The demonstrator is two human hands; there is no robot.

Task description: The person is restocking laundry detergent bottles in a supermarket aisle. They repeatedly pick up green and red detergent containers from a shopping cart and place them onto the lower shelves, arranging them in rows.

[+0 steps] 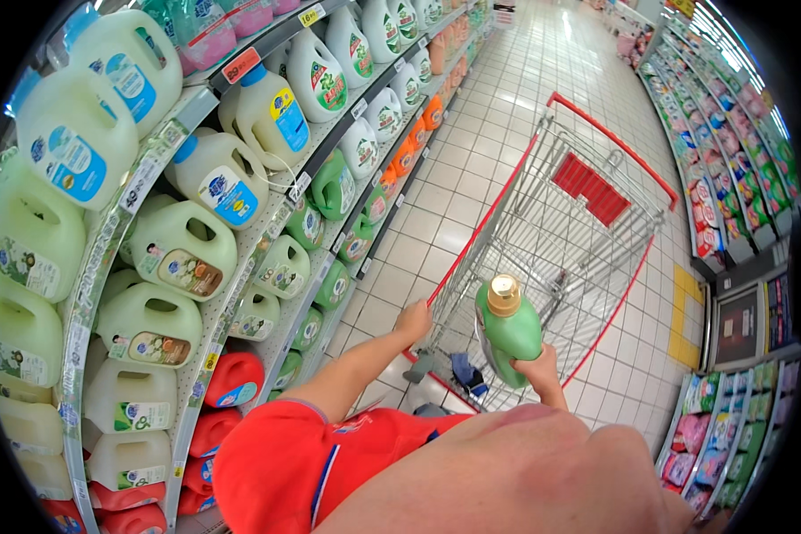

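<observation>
My right hand grips a green plastic bottle with a gold cap, which faces up towards me. The bottle appears over the near part of a wire shopping cart; whether it touches the cart I cannot tell. At the cart's near left corner, my left hand is closed on the red-edged rim. The red handle bar and a red panel are at the cart's far end. Low at the near end shows a dark blue item, partly behind the wires.
To the left, shelves hold several rows of detergent jugs and green bottles. A tiled aisle floor runs beyond the cart. On the right stand shelves of packaged goods, a yellow floor marking and a lower rack.
</observation>
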